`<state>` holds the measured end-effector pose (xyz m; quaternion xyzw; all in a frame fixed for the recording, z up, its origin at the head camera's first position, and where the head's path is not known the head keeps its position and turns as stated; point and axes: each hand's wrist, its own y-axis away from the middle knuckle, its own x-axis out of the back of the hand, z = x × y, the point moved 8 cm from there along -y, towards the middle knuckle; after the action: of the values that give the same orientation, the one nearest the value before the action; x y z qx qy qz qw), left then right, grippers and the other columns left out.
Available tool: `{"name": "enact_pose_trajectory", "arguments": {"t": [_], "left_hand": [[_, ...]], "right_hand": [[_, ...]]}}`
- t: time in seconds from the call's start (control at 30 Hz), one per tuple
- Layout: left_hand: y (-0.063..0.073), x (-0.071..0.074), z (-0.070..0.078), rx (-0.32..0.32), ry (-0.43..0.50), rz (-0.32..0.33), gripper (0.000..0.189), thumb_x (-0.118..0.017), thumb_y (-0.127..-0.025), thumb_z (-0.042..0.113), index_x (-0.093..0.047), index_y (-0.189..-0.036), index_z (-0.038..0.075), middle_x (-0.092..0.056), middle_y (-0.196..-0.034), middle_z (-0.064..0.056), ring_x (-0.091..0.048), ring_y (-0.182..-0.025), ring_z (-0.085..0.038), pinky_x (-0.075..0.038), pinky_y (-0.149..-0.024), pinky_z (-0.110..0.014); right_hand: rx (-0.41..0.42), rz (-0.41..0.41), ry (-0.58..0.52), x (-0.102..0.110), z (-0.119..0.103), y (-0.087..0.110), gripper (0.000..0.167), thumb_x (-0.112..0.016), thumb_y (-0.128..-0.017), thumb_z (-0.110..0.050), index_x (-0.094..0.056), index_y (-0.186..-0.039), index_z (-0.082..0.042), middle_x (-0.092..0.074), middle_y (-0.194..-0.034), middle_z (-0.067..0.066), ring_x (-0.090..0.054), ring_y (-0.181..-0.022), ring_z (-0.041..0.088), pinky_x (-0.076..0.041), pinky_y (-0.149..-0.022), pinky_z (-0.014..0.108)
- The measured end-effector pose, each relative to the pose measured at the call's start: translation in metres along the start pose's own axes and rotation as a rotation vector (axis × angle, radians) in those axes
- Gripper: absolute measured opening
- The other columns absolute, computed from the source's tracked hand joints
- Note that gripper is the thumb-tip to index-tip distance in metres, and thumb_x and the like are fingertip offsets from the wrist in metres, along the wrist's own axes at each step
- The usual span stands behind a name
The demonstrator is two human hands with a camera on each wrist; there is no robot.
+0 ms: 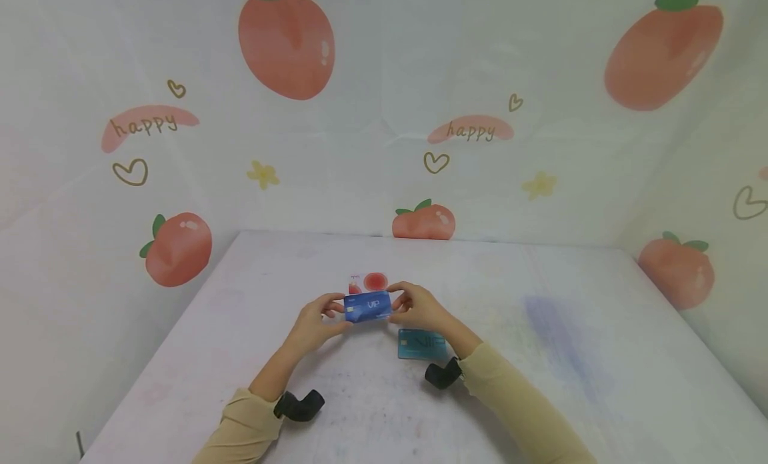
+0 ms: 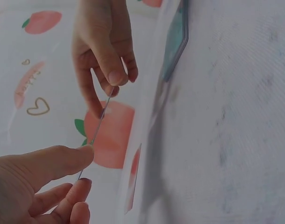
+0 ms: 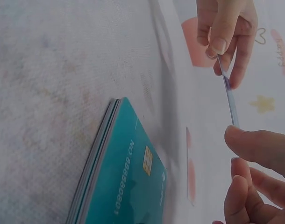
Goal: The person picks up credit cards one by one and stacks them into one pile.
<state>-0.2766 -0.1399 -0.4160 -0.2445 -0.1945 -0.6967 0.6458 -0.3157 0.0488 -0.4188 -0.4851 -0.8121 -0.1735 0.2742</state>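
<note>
A blue card with "VIP" and a gold chip (image 1: 367,307) is held up above the table, its printed face toward the head camera. My left hand (image 1: 312,324) pinches its left end between thumb and fingers. At the right end, my right hand (image 1: 423,307) does the same. Both wrist views show the card almost edge-on, stretched between the two hands. Below my right hand lies a stack of teal cards (image 3: 133,172), the top one bearing a chip and number. Just behind the blue card, a white card with red round shapes (image 1: 375,282) lies on the table, partly covered in the head view.
The pale, faintly stained table (image 1: 240,357) runs back to a white backdrop (image 1: 372,157) printed with fruit, hearts and "happy". Black curved pieces (image 1: 300,406) stick out at both wrists, the right one close in front of the teal stack.
</note>
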Motion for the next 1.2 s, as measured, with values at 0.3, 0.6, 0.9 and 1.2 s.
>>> {"name": "enact_pose_trajectory", "arguments": {"t": [0.3, 0.6, 0.9, 1.2], "left_hand": [[-0.001, -0.008, 0.008, -0.040, 0.033, -0.018, 0.054, -0.075, -0.076, 0.012, -0.054, -0.125, 0.003, -0.067, -0.101, -0.011, -0.056, -0.093, -0.021, -0.044, -0.073, -0.025], [-0.002, -0.014, 0.015, -0.036, 0.049, -0.040, 0.054, -0.074, -0.077, 0.012, -0.054, -0.126, 0.004, -0.067, -0.102, -0.009, -0.056, -0.094, -0.021, -0.046, -0.078, -0.029], [-0.004, -0.024, 0.022, -0.054, 0.046, -0.047, 0.054, -0.075, -0.077, 0.010, -0.055, -0.126, 0.003, -0.067, -0.100, -0.008, -0.055, -0.092, -0.020, -0.047, -0.076, -0.027], [-0.006, -0.033, 0.027, -0.075, 0.037, -0.067, 0.050, -0.075, -0.076, 0.012, -0.057, -0.123, 0.008, -0.067, -0.100, -0.005, -0.055, -0.094, -0.019, -0.047, -0.073, -0.023]], "right_hand": [[0.022, -0.003, -0.013, 0.010, 0.002, 0.012, 0.052, -0.073, -0.077, -0.011, -0.052, -0.125, -0.005, -0.062, -0.087, 0.007, -0.053, -0.073, 0.012, -0.046, -0.067, 0.022], [0.016, -0.007, -0.041, 0.016, 0.004, 0.022, 0.054, -0.072, -0.079, -0.012, -0.050, -0.127, -0.004, -0.062, -0.088, 0.009, -0.053, -0.073, 0.014, -0.048, -0.069, 0.022], [0.008, 0.008, -0.042, 0.023, 0.010, 0.031, 0.054, -0.072, -0.079, -0.012, -0.049, -0.128, -0.003, -0.062, -0.088, 0.009, -0.052, -0.074, 0.014, -0.047, -0.069, 0.021], [0.022, 0.029, -0.021, 0.031, 0.016, 0.039, 0.053, -0.072, -0.079, -0.013, -0.050, -0.127, -0.002, -0.062, -0.087, 0.009, -0.053, -0.074, 0.014, -0.047, -0.069, 0.019]]}}
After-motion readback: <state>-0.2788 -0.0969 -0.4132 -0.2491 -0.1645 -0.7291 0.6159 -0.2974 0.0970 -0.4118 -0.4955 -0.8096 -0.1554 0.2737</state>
